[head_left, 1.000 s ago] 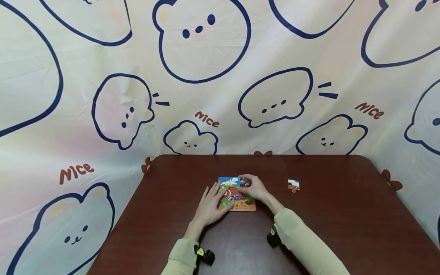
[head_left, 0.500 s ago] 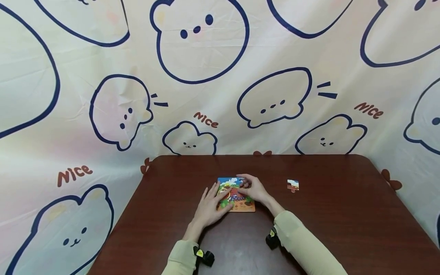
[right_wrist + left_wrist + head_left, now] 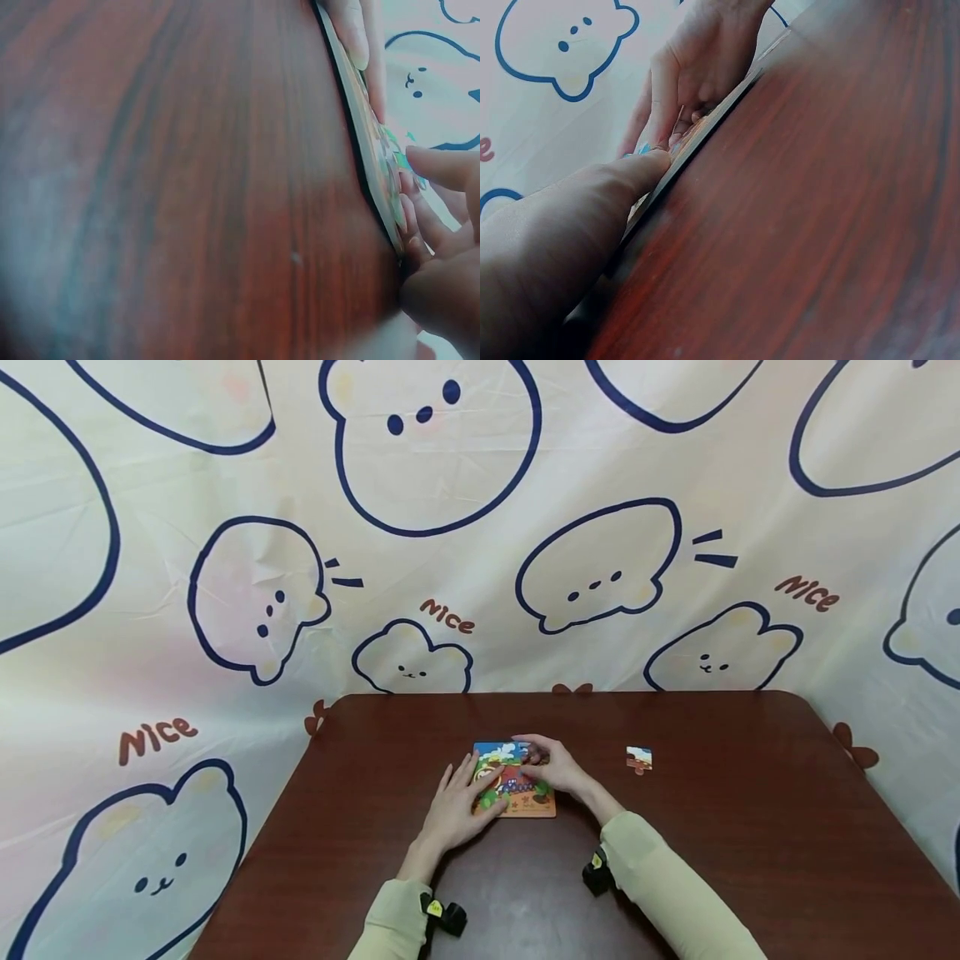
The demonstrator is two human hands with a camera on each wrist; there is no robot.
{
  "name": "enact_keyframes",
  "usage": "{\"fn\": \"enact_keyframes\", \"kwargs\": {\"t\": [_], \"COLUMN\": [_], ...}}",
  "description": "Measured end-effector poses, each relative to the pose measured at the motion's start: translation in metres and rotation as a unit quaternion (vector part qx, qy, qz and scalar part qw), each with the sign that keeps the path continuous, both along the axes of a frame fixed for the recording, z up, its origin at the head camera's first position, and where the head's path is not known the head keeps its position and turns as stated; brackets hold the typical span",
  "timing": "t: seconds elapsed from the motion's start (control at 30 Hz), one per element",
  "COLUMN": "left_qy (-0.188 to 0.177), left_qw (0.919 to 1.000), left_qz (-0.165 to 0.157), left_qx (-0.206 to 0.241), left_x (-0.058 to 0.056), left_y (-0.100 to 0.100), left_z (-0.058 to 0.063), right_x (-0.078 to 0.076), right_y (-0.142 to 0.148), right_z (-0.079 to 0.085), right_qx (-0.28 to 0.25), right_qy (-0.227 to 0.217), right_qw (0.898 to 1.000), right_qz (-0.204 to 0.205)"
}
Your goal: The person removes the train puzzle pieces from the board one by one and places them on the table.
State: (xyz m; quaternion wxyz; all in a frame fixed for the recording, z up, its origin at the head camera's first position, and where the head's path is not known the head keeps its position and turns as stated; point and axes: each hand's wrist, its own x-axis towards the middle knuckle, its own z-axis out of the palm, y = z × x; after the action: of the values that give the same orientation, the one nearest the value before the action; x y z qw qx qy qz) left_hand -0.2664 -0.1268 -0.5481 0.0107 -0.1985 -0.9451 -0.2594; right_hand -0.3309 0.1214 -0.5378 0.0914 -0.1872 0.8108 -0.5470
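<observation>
A colourful jigsaw puzzle point(image 3: 531, 807) in a flat tray lies on the table in front of me. My left hand point(image 3: 453, 810) rests on its left side, fingers spread and thumb near the lower edge. Over the upper right corner, my right hand point(image 3: 561, 770) has its thumb and fingers bent around a small puzzle piece point(image 3: 400, 154), which stands tilted in the right wrist view. The hand covers most of that corner in the head view. Seen from the left wrist, the tray's edge point(image 3: 720, 114) lies low along the table, with the left thumb point(image 3: 641, 171) on it.
One loose puzzle piece point(image 3: 639, 759) lies on the dark brown table point(image 3: 735, 827), to the right of the puzzle. Behind the table hangs a pale cloth point(image 3: 495, 568) with bear drawings. A black wrist camera point(image 3: 597, 873) sits at the right sleeve.
Both hands stay at the puzzle, with only slight shifts of the right fingers at the upper right corner. The head view has tilted a little. The loose piece has not moved.
</observation>
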Motion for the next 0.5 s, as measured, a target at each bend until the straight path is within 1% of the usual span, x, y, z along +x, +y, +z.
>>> {"fn": "enact_keyframes", "kwargs": {"t": [0.07,0.13,0.2,0.3,0.37,0.43,0.5], "left_qy": [-0.001,-0.002,-0.001,0.002,0.002,0.003,0.005], "left_qw": [1.0,1.0,1.0,1.0,1.0,1.0,0.9999], "left_qz": [0.0,-0.001,-0.001,-0.001,0.0,-0.001,-0.003], "left_qx": [0.001,0.002,0.002,0.001,-0.004,-0.008,-0.01], "left_x": [0.0,0.0,0.0,-0.001,-0.001,-0.001,-0.001], "left_y": [0.0,0.0,0.0,0.0,0.0,0.0,-0.001], "left_z": [0.0,-0.001,-0.001,-0.002,-0.002,-0.001,-0.001], "right_x": [0.001,0.001,0.003,0.007,0.01,0.011,0.012], "right_y": [-0.002,-0.004,-0.007,-0.011,-0.014,-0.015,-0.017], "right_z": [0.001,0.002,0.005,0.01,0.013,0.013,0.014], "right_qx": [0.014,0.046,0.086,0.151,0.181,0.198,0.202], "right_qy": [0.021,0.044,0.069,0.118,0.153,0.18,0.191], "right_qw": [1.0,0.998,0.994,0.981,0.972,0.963,0.96], "right_qz": [0.001,-0.003,-0.008,-0.015,-0.015,-0.018,-0.02]}}
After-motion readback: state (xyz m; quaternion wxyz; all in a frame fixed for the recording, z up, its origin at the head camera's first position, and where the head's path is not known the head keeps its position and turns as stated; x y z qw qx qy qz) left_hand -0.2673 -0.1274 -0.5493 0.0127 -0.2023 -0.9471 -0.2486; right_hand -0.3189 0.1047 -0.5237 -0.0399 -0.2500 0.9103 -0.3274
